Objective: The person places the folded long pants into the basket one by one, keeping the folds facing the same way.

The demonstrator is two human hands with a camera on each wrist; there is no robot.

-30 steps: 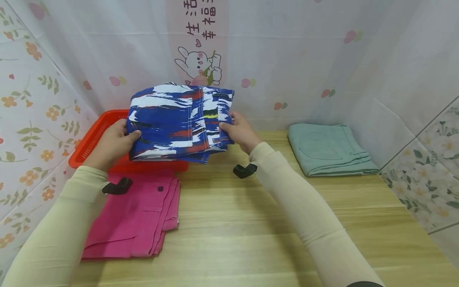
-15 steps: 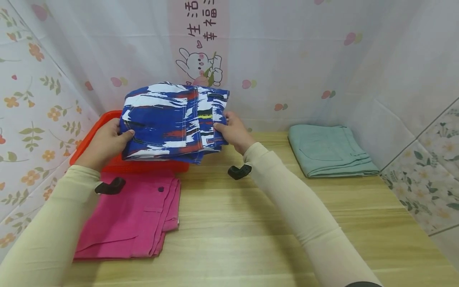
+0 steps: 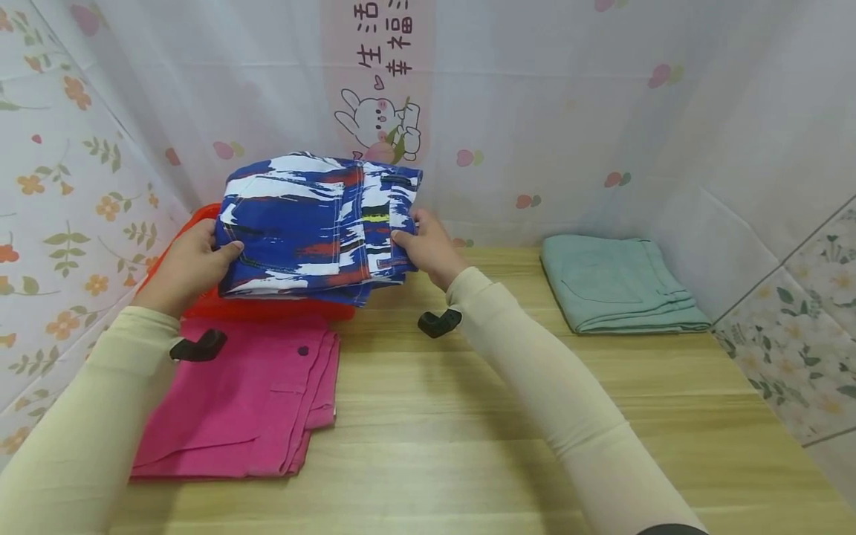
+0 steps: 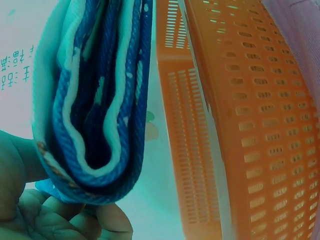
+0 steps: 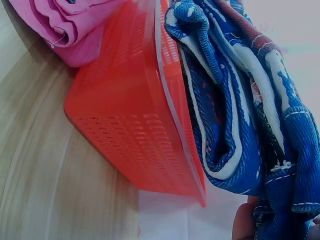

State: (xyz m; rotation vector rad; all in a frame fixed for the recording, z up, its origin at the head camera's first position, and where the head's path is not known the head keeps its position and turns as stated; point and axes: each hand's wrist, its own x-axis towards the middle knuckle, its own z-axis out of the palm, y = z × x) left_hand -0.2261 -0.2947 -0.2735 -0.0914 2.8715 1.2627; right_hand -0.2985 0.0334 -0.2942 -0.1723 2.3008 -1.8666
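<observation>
Folded blue, white and red patterned jeans [image 3: 287, 223] are held up over a red plastic basket [image 3: 321, 309] in the head view. My left hand [image 3: 190, 264] pinches their left end, thumb on top. At the waistband end my right hand [image 3: 431, 245] grips them, also with the thumb on top. Both wrist views show the layered folds of the jeans [image 4: 95, 170] beside the perforated wall of the basket [image 5: 120, 105]. Most of the basket is hidden under the jeans in the head view.
Folded pink trousers [image 3: 234, 416] lie in front of the basket on the wooden table [image 3: 468, 446]. Folded pale green trousers [image 3: 602, 279] lie at the back right. A printed curtain [image 3: 521, 111] hangs behind the table.
Both hands have carried the patterned jeans a little to the left, further over the red basket. The pink and green trousers have stayed in place.
</observation>
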